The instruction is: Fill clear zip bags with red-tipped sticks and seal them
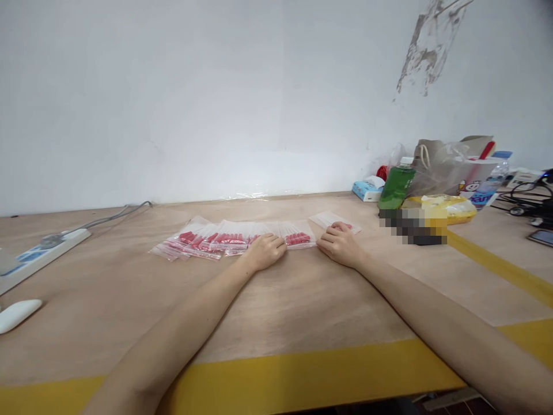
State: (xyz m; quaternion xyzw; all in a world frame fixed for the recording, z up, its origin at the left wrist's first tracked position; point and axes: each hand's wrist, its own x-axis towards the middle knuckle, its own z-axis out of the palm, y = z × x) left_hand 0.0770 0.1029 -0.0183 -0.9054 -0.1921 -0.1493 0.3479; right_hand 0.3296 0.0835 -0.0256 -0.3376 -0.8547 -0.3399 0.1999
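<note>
A row of clear plastic bags (224, 230) with red stick-like pieces in them lies overlapping across the table, in front of both arms. My left hand (266, 252) rests on the right part of this row, its fingers curled down over the plastic; what lies under the fingertips is hidden. Just right of that hand a clear bag with red pieces (298, 237) lies flat. My right hand (341, 245) is closed over a separate clear bag (326, 219) at the right, its fingers covering most of the red contents.
On the left are a power strip (47, 256) with a grey cable and a white mouse-like object (18, 314). At the right stand a green bottle (396, 184), a tissue pack (367, 189), a yellow package (458, 208) and black cables (529, 199). Yellow tape (302, 374) edges the table.
</note>
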